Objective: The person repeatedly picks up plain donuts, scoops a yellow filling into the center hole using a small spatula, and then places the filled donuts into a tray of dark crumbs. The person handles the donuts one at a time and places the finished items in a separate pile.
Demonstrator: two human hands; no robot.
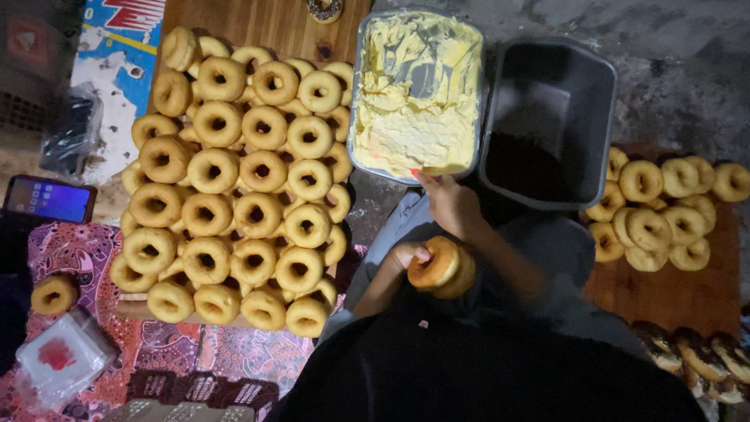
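Note:
My left hand (408, 255) grips a golden ring doughnut (442, 267) on edge, above my lap. My right hand (453, 205) reaches forward to the near rim of a metal tray of pale yellow cream (418, 94). A small red tip (415, 172) shows at its fingers, right at the cream's edge. The hand is blurred, so I cannot tell whether it holds a tool. My dark clothing fills the bottom of the view.
A wooden board (273, 19) on the left carries several stacked plain doughnuts (234, 180). A dark grey tub (547, 117) stands right of the cream tray. More doughnuts (664, 207) lie on a board at right, with dark-topped ones (703, 355) below. A phone (47, 199) lies at far left.

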